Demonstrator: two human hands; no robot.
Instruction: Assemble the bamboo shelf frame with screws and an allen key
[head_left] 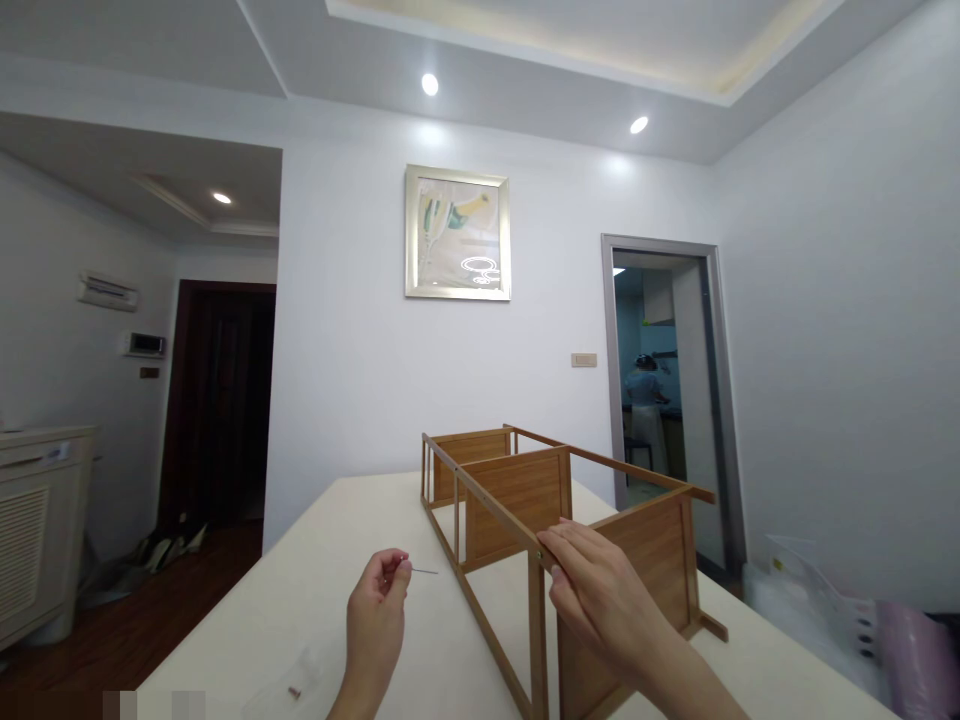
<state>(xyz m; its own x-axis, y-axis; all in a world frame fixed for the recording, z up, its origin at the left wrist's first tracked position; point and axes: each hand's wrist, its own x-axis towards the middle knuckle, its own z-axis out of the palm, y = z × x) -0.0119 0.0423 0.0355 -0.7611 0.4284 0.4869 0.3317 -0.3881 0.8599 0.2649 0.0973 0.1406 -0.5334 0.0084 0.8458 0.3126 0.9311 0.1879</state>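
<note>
Head view: wooden rack on cream table, white wall behind.

Shelf unit on side on bench; L hand L of unit, R hand on its rail; framed pic on wall behind, doorway R.

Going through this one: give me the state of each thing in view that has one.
Left hand: pinching the thin rod
Thin rod: held, tip pointing toward the shelf
Right hand: laid on the shelf's upper rail, grip unclear
Wooden shelf: on its side, panels upright
Small fastener: loose, lying down
Ceiling light: lit
Framed picture: hung
Right doorway: open
</note>
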